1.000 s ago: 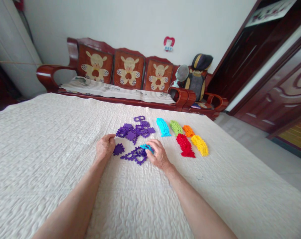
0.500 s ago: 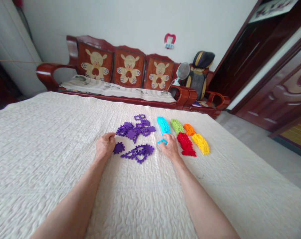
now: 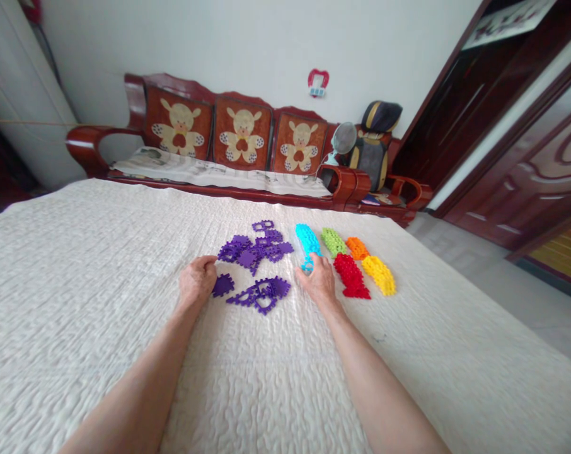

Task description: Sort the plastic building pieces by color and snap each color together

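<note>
Hands (image 3: pixel 319 279), purple pieces (image 3: pixel 248 258), blue pieces (image 3: pixel 307 239), blurred banner (image 3: pixel 508 24)

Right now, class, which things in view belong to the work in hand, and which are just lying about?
In the work:
- right hand, at the blue pieces
- left hand, beside the purple pieces
- green, red, orange and yellow pieces

Lying about:
- sofa
- cushions
- fan

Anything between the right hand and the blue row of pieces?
Nothing visible. The right hand is at the near end of the blue row; the red pieces lie just right of it, not between.
</note>
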The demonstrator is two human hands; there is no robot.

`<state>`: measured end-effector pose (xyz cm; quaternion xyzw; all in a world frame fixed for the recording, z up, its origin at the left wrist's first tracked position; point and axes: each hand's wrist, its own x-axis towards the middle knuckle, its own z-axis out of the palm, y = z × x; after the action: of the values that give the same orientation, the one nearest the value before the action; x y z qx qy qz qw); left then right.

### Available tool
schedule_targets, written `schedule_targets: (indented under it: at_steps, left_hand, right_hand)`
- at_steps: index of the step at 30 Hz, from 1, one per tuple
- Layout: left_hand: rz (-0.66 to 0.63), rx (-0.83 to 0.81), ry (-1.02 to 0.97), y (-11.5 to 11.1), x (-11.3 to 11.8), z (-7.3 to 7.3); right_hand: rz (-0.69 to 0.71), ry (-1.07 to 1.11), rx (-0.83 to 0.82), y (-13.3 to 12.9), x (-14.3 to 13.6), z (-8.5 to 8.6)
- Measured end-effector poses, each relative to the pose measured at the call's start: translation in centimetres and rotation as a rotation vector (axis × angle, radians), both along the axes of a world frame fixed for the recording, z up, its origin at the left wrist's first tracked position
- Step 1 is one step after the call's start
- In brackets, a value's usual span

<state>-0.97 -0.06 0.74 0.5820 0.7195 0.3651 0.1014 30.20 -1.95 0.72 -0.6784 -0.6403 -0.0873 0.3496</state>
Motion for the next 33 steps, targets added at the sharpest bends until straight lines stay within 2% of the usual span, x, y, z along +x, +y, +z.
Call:
schedule_targets:
  at_steps: [8, 12, 16, 19, 24, 29, 33]
  left_hand:
    - [-0.012, 0.026, -0.006, -0.1, 0.1, 0.1]
    - [-0.006, 0.0, 0.014, -0.1, 0.2, 0.2]
    - [-0.015, 0.003, 0.025, -0.1, 0.3, 0.2]
    - [-0.017, 0.01, 0.025, -0.2, 0.3, 0.2]
    - [-0.025, 0.014, 0.014, -0.2, 0.3, 0.2]
    - [-0.004, 0.022, 0.024, -0.2, 0.3, 0.2]
    - [-0.094, 0.082, 0.083, -0.2, 0.7, 0.0]
  right_hand:
    - [-0.012, 0.091, 0.149, 2.9, 1.9, 0.0]
    - [-0.031, 0.087, 0.169, 4.3, 2.3, -0.7]
    - [-0.035, 0.083, 0.168, 4.8, 2.8, -1.4]
    - [-0.014, 0.073, 0.199, 4.6, 2.9, -1.0]
    - [0.156, 0.104, 0.253, 3.7, 1.2, 0.0]
    - [0.423, 0.167, 0.135, 3.3, -1.1, -0.4]
    - [0.471, 0.181, 0.092, 3.6, -1.3, -1.0]
